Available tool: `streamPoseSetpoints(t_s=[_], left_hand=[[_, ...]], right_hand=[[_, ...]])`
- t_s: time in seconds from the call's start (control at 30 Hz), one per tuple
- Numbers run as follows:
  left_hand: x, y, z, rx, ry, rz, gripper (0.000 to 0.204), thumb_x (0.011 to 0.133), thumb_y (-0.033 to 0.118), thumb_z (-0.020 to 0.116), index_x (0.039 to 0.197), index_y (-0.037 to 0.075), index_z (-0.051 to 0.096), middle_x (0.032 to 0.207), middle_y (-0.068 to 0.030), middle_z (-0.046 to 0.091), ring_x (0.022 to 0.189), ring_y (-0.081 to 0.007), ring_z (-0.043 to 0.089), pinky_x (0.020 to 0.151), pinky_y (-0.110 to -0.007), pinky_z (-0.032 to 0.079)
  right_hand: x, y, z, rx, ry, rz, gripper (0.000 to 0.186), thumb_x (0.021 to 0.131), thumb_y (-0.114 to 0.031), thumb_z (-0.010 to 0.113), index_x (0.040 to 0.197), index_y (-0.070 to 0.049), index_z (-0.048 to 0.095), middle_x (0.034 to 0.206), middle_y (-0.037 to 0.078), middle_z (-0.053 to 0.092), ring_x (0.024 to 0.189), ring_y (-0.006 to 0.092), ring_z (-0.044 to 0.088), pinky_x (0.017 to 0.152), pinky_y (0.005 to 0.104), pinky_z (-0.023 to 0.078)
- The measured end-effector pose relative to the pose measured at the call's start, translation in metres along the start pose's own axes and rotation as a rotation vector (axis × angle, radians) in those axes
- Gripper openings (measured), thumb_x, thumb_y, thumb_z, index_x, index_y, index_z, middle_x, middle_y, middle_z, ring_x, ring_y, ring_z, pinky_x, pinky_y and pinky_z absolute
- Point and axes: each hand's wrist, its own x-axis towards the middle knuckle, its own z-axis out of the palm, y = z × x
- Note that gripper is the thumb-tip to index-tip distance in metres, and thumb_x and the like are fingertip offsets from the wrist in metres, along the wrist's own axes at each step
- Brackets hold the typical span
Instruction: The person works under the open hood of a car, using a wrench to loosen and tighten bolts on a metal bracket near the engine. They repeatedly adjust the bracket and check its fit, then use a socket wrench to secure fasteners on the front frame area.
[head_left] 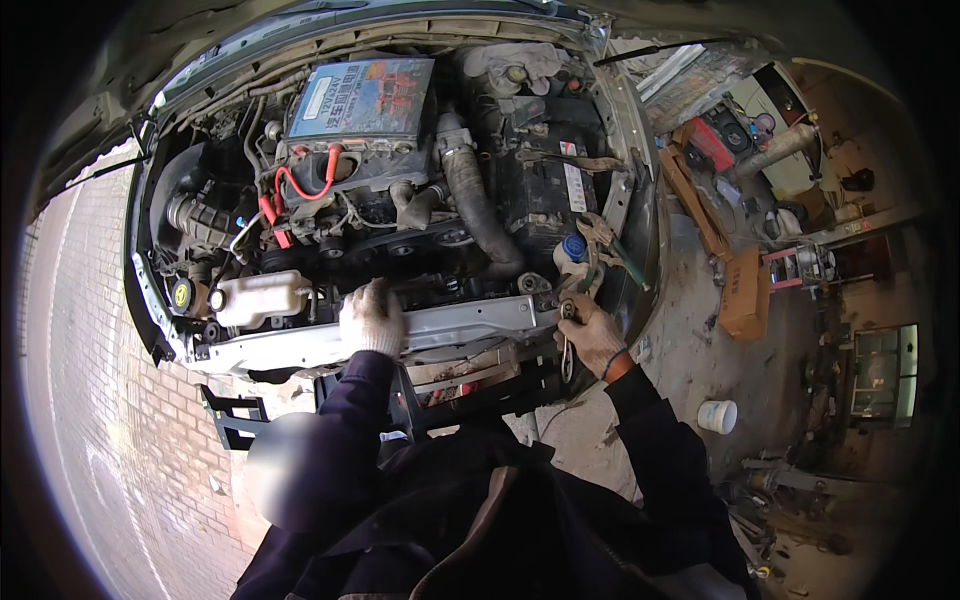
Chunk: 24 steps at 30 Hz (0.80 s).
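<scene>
Under a raised hood, a silver crossbar runs along the front of the engine bay. My left hand, in a pale knit glove, is closed over this bar, its fingertips partly hidden on the engine side. Near the bar's right end, my right hand, gloved too, grips a ratchet wrench. The tool's round head shows above the thumb and its shiny handle hangs below. Just beyond that hand are a blue-capped reservoir and locking pliers with green handles.
On the engine sits a blue-topped box with red leads. A black battery is at right, a white coolant tank at left. Cardboard and a white bucket stand on the floor at right.
</scene>
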Motion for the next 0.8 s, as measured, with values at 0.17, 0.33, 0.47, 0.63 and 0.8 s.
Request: streamPoseSetpoints(t_s=[0.17,0.33,0.47,0.63,0.8], left_hand=[[-0.012,0.088,0.028,-0.173,-0.355,0.502,0.043,0.097,0.025,0.076,0.137,0.009,0.075,0.13,-0.0163,0.076,0.125,-0.0387,0.067,0.111,-0.052,0.053],[-0.008,0.172,0.074,-0.346,-0.589,0.556,0.057,0.093,0.026,0.079,0.147,0.011,0.071,0.147,-0.0155,0.071,0.136,-0.0378,0.064,0.118,-0.049,0.051],[-0.005,0.187,0.089,-0.329,-0.551,0.624,0.041,0.088,0.026,0.082,0.126,0.01,0.084,0.136,-0.0113,0.078,0.129,-0.0349,0.069,0.111,-0.048,0.056],[-0.006,0.191,0.098,-0.272,-0.512,0.654,0.035,0.087,0.027,0.083,0.116,0.008,0.086,0.126,-0.0097,0.082,0.123,-0.0344,0.072,0.104,-0.049,0.058],[-0.007,0.191,0.104,-0.209,-0.51,0.711,0.036,0.093,0.034,0.083,0.116,0.006,0.084,0.124,-0.0097,0.082,0.12,-0.0344,0.073,0.103,-0.049,0.059]], right_hand=[[-0.009,0.004,-0.005,0.09,0.062,-0.014,0.028,0.11,-0.015,0.071,0.135,-0.005,0.076,0.112,0.008,0.08,0.095,0.0195,0.077,0.078,0.0348,0.062],[-0.012,0.003,-0.002,-0.447,0.139,-0.243,0.037,0.11,-0.027,0.07,0.142,-0.008,0.071,0.118,0.021,0.081,0.103,0.0394,0.079,0.092,0.048,0.061],[-0.014,-0.004,-0.005,-0.555,0.12,-0.253,0.044,0.109,-0.024,0.069,0.149,-0.008,0.064,0.119,0.028,0.079,0.112,0.0493,0.076,0.093,0.0524,0.061],[-0.012,-0.022,-0.012,-0.805,0.1,-0.349,0.046,0.107,-0.019,0.069,0.152,-0.01,0.065,0.115,0.026,0.078,0.109,0.0461,0.076,0.093,0.0536,0.062],[0.003,-0.049,-0.033,-1.268,0.061,-0.571,0.041,0.105,-0.02,0.071,0.146,-0.013,0.073,0.107,0.02,0.078,0.098,0.0412,0.076,0.088,0.0524,0.062]])
